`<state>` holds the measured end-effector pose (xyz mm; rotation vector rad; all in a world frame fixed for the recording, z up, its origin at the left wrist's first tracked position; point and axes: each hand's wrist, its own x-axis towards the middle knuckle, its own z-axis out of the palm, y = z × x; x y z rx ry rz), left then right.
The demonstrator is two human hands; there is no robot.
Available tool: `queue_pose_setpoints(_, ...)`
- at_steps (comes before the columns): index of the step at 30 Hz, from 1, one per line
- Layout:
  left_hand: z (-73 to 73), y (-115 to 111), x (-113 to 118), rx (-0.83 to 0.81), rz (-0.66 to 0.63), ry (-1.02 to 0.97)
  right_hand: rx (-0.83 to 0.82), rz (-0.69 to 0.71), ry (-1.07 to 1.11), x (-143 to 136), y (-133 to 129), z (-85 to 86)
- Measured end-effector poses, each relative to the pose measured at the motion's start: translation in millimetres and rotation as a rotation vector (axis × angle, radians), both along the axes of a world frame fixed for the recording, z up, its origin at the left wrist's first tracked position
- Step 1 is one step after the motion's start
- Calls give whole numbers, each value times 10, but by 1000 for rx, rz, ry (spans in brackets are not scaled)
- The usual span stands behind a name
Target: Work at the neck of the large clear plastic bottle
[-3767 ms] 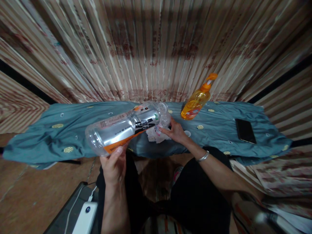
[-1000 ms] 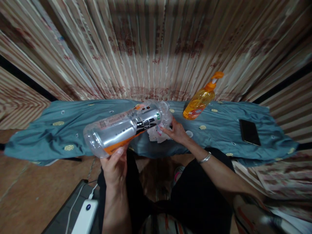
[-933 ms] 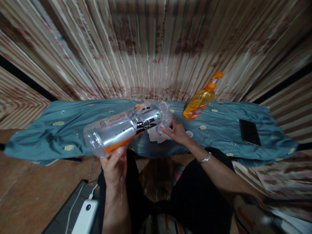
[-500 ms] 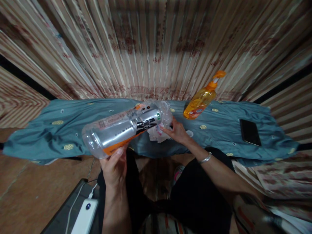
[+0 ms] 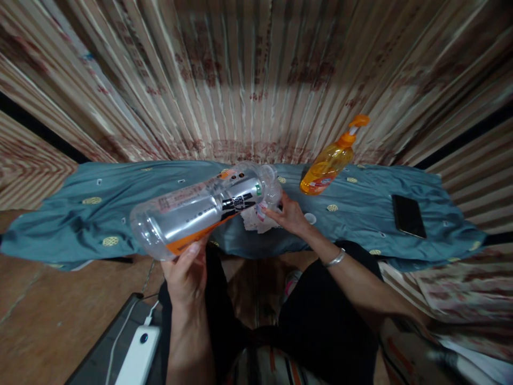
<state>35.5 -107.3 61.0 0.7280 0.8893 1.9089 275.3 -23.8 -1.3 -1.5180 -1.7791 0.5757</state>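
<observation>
My left hand [image 5: 187,267] is wrapped round the lower side of a large clear plastic bottle [image 5: 200,206] with a silver, black and orange label. The bottle is tilted, its neck to the right. At its mouth is a small clear bottle [image 5: 273,193], which the fingers of my right hand [image 5: 292,214] grip from the right. Whether liquid passes between the two I cannot tell. Below them a crumpled white tissue [image 5: 256,222] lies on the cloth, partly hidden. A small white cap [image 5: 310,218] lies just right of my right hand.
An orange pump bottle [image 5: 326,166] stands at the back right of the blue-green cloth [image 5: 160,176]. Farther right lies a black phone [image 5: 409,215]. A white power bank [image 5: 138,353] with a cable is at lower left. A pleated curtain [image 5: 240,80] hangs behind.
The view has shifted very slightly. Both hands keep their grips, and the large bottle stays tilted at the small one, with hardly any movement.
</observation>
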Motion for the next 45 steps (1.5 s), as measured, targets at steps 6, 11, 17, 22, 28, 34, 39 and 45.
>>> queue_pose_setpoints(6, 31, 3, 1, -10, 7, 19, 2, 7, -5, 0, 5, -20)
queue_pose_setpoints(11, 35, 2, 2, -4, 8, 22, 10, 16, 18, 3, 3, -21)
queue_pose_setpoints(17, 30, -1, -1, -5, -3, 7, -8, 7, 2, 0, -6, 6)
queue_pose_setpoints(22, 48, 6, 24, 2, 21, 20, 6, 3, 0, -3, -6, 8)
queue_pose_setpoints(28, 53, 0, 25, 23, 1, 22, 9, 1, -2, -6, -3, 2)
queue_pose_setpoints(34, 41, 6, 28, 39, 0, -1, -2, -4, -11, -8, 0, 6)
queue_pose_setpoints(39, 54, -1, 24, 38, -17, -4, -6, 2, -4, -8, -1, 4)
queue_pose_setpoints(45, 40, -6, 8, 21, -21, -4, -5, 6, 14, -10, 0, 3)
